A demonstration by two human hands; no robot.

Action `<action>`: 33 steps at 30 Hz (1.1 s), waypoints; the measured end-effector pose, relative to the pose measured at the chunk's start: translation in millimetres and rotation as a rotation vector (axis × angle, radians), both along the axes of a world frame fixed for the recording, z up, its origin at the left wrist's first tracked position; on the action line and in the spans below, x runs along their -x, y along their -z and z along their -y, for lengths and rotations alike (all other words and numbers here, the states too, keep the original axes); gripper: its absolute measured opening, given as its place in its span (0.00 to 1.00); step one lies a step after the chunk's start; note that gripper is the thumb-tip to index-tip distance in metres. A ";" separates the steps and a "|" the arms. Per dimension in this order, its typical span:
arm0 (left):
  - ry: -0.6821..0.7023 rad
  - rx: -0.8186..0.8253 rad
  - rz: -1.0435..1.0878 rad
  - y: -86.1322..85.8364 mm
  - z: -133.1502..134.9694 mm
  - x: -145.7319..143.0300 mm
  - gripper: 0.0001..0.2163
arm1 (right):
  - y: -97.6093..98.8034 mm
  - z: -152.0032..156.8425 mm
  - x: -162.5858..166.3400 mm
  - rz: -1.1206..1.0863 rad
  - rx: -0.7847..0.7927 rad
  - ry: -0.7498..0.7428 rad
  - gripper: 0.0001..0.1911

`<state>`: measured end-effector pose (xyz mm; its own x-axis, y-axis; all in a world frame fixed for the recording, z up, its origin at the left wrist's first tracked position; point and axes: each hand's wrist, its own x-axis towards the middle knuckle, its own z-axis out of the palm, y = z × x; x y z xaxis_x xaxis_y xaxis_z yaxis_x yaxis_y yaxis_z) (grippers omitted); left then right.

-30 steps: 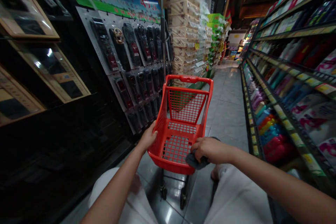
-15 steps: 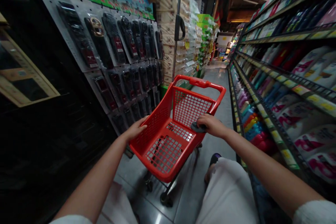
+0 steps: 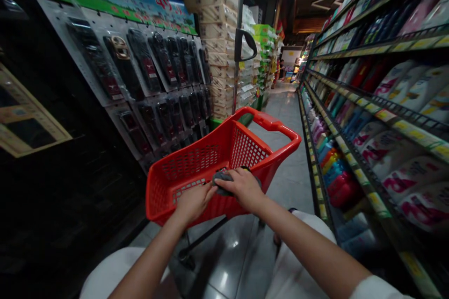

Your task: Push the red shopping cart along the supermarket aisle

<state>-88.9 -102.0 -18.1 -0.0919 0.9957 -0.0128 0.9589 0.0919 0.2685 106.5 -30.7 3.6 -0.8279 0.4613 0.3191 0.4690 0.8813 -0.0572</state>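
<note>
Red cart [image 3: 224, 205] on tiled floor [image 3: 287, 112], basket side-on right in front of person; gray cloth [image 3: 220, 178] on its near rim, right hand's [image 3: 246, 190] fingers clamped on it. Left hand [image 3: 193, 202] at same rim just beside cloth, fingers partly hidden, can't tell if gripping. Packaged belts [image 3: 157, 60] hang left, stocked shelves [image 3: 379, 107] right.

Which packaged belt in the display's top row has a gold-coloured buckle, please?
The second belt from the left: its gold-coloured buckle stands out, while the other belts in that row look dark at the top.
</note>
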 end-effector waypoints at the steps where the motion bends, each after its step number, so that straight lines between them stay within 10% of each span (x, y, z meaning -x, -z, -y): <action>1: 0.008 0.020 -0.036 -1.9 2.8 4.5 0.24 | -1.2 0.0 0.2 0.014 -0.014 -0.032 0.19; 13: 0.019 0.067 -0.086 -14.3 7.2 8.7 0.26 | -33.5 -46.3 -119.8 -0.205 -0.075 0.285 0.24; 24: -0.048 0.082 -0.064 -22.3 15.4 -10.8 0.25 | -19.4 -25.0 -82.6 -0.134 -0.020 0.085 0.22; 33: 0.001 0.120 -0.075 -26.1 13.6 2.0 0.26 | -56.6 -122.0 -175.7 -0.741 -0.147 0.587 0.23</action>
